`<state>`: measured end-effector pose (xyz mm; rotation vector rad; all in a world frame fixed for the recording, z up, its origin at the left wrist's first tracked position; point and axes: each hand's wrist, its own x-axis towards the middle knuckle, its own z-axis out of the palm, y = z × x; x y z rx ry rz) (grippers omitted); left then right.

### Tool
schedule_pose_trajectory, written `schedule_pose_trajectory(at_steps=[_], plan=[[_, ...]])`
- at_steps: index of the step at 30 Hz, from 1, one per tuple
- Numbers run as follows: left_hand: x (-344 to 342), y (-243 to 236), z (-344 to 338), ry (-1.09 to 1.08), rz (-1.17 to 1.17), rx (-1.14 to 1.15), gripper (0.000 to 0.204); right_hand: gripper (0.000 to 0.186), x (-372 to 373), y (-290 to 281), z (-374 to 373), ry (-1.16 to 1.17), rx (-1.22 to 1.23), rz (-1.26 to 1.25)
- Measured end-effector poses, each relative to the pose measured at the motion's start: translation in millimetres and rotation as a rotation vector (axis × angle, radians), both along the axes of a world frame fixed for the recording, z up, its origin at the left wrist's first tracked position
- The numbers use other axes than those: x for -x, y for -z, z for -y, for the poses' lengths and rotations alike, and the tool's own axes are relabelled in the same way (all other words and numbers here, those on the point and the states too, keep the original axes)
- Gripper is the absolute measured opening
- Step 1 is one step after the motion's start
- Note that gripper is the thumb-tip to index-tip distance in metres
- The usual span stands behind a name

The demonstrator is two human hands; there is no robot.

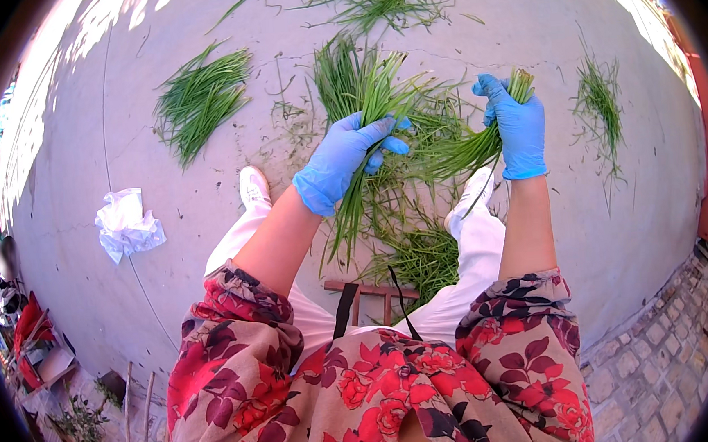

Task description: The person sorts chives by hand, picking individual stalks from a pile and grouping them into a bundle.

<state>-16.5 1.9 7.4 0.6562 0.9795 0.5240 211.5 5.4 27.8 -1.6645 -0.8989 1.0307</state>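
My left hand (341,160), in a blue glove, is closed round a bunch of garlic chives (352,217) whose long green leaves hang down toward my lap. My right hand (518,127), gloved the same way, grips a second bunch of chives (464,154) near its pale cut ends, with the leaves trailing left toward the first bunch. Loose chives (426,257) lie in a heap on the ground between my feet, and scattered strands spread beneath both hands. Just beyond my left hand rests another pile of chives (337,74), partly hidden by the held bunch.
Neat chives (206,100) lie at the far left, more chives (384,1) at the far middle, and a thin pile of chives (600,101) at the right. A crumpled white plastic bag (128,224) sits on the concrete. A reddish-brown frame (371,289) shows between my legs.
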Motion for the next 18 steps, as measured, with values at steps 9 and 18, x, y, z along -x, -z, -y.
schedule_pose_trajectory(at_steps=[9, 18], plan=[[-6, 4, 4, 0.106, -0.040, -0.083, 0.025, 0.022, 37, 14, 8, -0.197, 0.041, 0.018], [-9, 6, 6, 0.140, -0.111, -0.127, 0.027, 0.020, 36, 17, 5, -0.240, 0.130, 0.127]])
